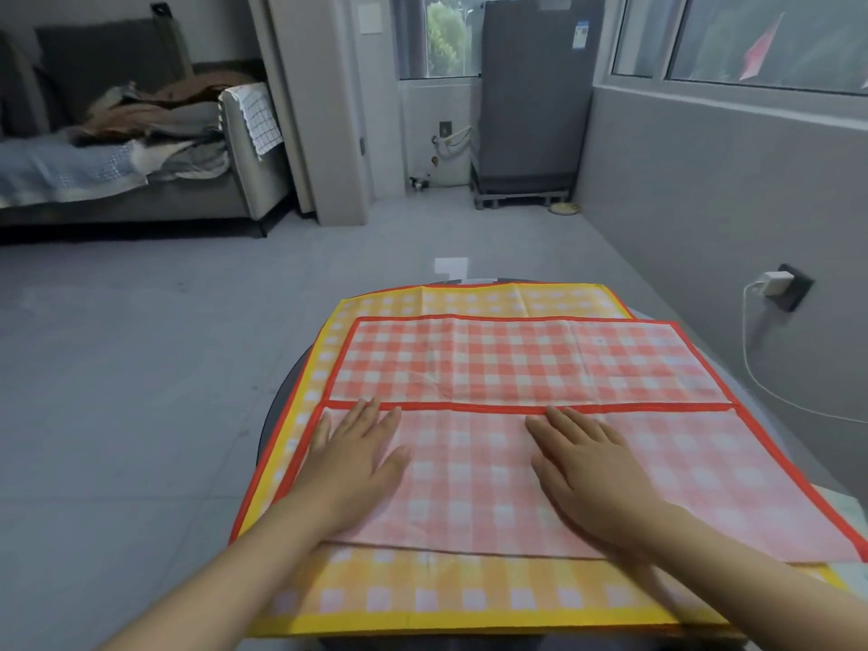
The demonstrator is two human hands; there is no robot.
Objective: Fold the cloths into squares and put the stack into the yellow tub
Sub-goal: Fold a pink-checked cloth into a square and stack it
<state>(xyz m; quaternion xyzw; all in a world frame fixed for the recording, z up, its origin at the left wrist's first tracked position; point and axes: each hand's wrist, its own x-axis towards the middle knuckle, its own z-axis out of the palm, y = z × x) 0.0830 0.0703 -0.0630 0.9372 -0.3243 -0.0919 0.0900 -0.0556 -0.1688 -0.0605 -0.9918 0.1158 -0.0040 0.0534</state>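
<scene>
The red checked cloth [526,368] lies on top of the yellow checked cloth [422,599], both spread on a dark round table [277,406]. The near part of the red cloth is folded over, and its red border runs across the middle as a straight line. The left hand [357,458] and the right hand [582,467] both lie flat on this folded flap, fingers straight and slightly spread, pressing and holding nothing.

The risk I see is in the layers. The yellow cloth below is loose, so if the hands push forward while smoothing, both cloths can slide together and the fold edge goes crooked. The right side of the red cloth hangs near the table edge, and its weight may pull the flap open when the hands lift. A crooked first fold would give no clean square later. The yellow tub is not visible in this view
</scene>
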